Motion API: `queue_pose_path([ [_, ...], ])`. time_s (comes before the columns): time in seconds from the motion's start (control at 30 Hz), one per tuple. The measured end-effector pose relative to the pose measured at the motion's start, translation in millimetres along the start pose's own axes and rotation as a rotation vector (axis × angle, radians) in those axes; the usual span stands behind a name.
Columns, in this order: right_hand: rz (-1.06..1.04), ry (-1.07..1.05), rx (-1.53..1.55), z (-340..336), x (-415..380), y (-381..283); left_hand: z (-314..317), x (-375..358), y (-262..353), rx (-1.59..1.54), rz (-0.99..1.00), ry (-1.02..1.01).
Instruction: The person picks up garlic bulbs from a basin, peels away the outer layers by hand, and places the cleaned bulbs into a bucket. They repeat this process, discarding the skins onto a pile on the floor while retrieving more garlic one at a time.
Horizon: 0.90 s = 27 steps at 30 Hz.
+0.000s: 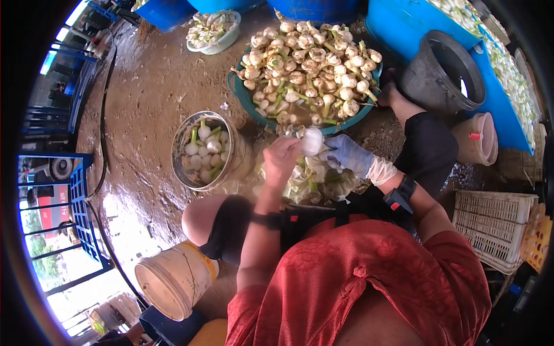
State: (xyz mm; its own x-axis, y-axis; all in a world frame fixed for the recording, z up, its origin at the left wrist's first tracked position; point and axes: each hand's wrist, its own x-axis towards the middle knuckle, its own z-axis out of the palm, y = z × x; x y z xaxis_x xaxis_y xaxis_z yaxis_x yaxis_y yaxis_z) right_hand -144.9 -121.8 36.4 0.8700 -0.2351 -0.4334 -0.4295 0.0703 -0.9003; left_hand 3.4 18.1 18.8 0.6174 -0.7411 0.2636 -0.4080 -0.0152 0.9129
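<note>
A white, peeled-looking garlic bulb [312,142] is held up between my two hands. My right hand [349,155], in a blue glove, grips its stem side, fingers closed. My bare left hand [283,154] is closed in a pinch at the bulb's left edge; whatever its fingertips hold is too small to make out. Below them lies a heap of loose garlic skins [326,183]. Just beyond, a wide green tub [271,122] is piled with soil-stained garlic bulbs [311,57]. To the left, a bucket [242,155] contains cleaned white bulbs [203,151] with short stems.
A pale bowl of garlic [212,30] stands on the wet, muddy floor [144,86]. At right are a dark grey bucket [430,75], a pinkish bucket [476,138], a large blue bin [398,23] and a white crate [490,228]. A lidded bucket [173,279] is at lower left.
</note>
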Motion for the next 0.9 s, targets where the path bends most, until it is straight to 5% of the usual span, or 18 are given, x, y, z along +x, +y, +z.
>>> queue_pose_path([
  [0.33,0.030,-0.139,0.455,-6.4,-19.6,-8.3,4.9,-1.7,-9.5,0.005,-0.241,-0.084],
  [0.47,0.047,-0.175,0.596,-9.4,-23.2,-3.5,10.2,-4.3,-23.8,0.147,-0.113,-0.115],
  [0.57,-0.040,-0.246,0.741,-14.5,-25.8,-5.4,18.4,-11.3,-50.1,0.320,-0.014,-0.268],
  [0.67,-0.106,-0.254,0.824,-20.0,-27.3,-14.8,21.3,-12.6,-55.2,0.694,-0.131,-0.533],
  [0.73,-0.033,-0.150,0.789,-20.0,-31.3,-17.3,16.4,-14.1,-60.8,0.605,-0.114,-0.519],
  [0.77,-0.045,-0.273,0.885,-22.4,-24.9,-4.7,18.1,-9.7,-62.1,0.511,-0.084,-0.514],
  [0.8,0.151,-0.230,1.018,-20.9,-22.3,-1.5,18.5,-12.8,-53.4,0.424,-0.123,-0.461],
  [0.83,0.155,-0.055,0.789,-17.6,-29.2,-13.2,22.6,-13.3,-61.9,0.470,-0.047,-0.425],
  [0.9,0.124,-0.071,0.620,-25.3,-25.8,-2.5,23.2,-15.3,-60.1,0.630,-0.027,-0.493],
])
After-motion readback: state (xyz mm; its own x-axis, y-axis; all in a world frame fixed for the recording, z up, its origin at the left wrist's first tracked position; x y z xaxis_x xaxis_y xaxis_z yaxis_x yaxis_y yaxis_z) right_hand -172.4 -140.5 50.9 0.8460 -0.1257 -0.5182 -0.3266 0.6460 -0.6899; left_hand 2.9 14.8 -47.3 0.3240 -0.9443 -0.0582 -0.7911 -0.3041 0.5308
